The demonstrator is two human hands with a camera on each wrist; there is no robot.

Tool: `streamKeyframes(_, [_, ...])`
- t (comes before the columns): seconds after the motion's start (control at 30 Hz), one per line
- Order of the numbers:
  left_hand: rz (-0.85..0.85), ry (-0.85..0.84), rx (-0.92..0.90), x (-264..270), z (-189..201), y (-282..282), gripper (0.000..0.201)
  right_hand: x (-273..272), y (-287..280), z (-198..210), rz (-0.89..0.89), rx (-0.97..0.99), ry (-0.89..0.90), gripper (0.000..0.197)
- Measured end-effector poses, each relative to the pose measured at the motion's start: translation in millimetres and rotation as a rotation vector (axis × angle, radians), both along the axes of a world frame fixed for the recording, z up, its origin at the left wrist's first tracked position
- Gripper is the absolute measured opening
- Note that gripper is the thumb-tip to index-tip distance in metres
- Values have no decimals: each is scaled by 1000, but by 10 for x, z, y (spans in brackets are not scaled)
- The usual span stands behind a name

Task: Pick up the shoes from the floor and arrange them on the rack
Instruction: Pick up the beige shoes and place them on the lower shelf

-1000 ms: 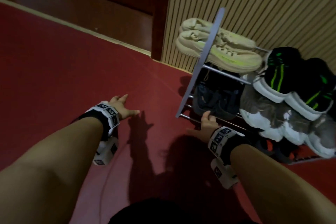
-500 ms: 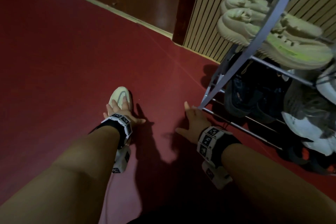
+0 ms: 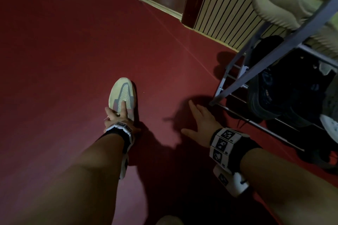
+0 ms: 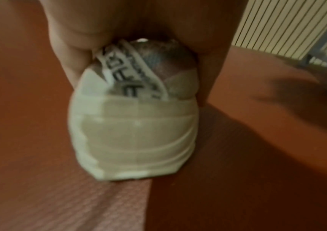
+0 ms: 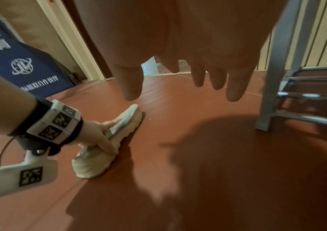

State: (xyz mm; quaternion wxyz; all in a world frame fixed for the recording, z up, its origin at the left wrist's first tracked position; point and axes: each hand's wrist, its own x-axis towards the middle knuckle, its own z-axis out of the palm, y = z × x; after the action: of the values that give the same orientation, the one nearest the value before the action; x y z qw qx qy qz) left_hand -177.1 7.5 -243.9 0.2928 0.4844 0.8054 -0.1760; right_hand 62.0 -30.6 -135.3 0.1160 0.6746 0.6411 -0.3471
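Floor [image 3: 73, 60]: red, matt, finely textured sheet. Shoe [image 3: 123, 95]: cream, mesh toe panel, smooth rubbery ribbed heel, woven pull tab [image 4: 131, 75]. Rack [image 3: 270, 56]: grey painted metal frame, shiny metal rails. Wall panel [image 3: 225, 3]: ribbed, beige, matt. Wrist bands [image 3: 222, 142]: white plastic on black cloth.

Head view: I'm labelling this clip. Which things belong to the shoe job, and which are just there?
Job:
cream shoe on the floor, gripped by left hand
rack
right hand, open

Just there:
blue sign
slatted wall
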Motion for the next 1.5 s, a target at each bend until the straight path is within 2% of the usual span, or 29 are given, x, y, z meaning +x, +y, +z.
streamKeyframes(0.1, [69,-47,107,28,30,-3,97,57,-31,-44,-10,1,-2,92])
streamKeyframes(0.2, [140,-138,85,37,112,-3,96,137,-57,-69,-21,11,-10,92])
streamKeyframes(0.27, [117,-202,85,71,203,-14,92,196,-74,-50,-36,2,-12,91])
streamKeyframes(0.37, [16,-290,94,212,398,-34,88,291,-118,-6,-51,9,-27,90])
streamKeyframes(0.57, [-301,-461,23,683,712,-114,82,562,-314,51,-36,42,-58,91])
streamKeyframes(0.67, [-494,-489,-29,954,884,-222,83,787,-497,100,-28,96,-111,93])
streamKeyframes(0.77, [-609,-562,-105,1190,1074,-346,85,1005,-706,187,-71,155,-144,93])
streamKeyframes(1.0, [-760,-600,-80,1812,1487,-678,85,1462,-1245,474,-195,279,-192,96])
streamKeyframes(1.33, [-1020,-700,-90,2896,1994,-1196,84,2384,-2234,1086,-474,243,-267,90])
streamKeyframes(1.4, [-1068,-715,-131,3113,2085,-1314,89,2621,-2501,1190,-544,253,-314,88])
streamKeyframes(1.5, [-1041,-739,-206,3284,2042,-1415,100,2968,-2913,1320,-654,224,-317,87])
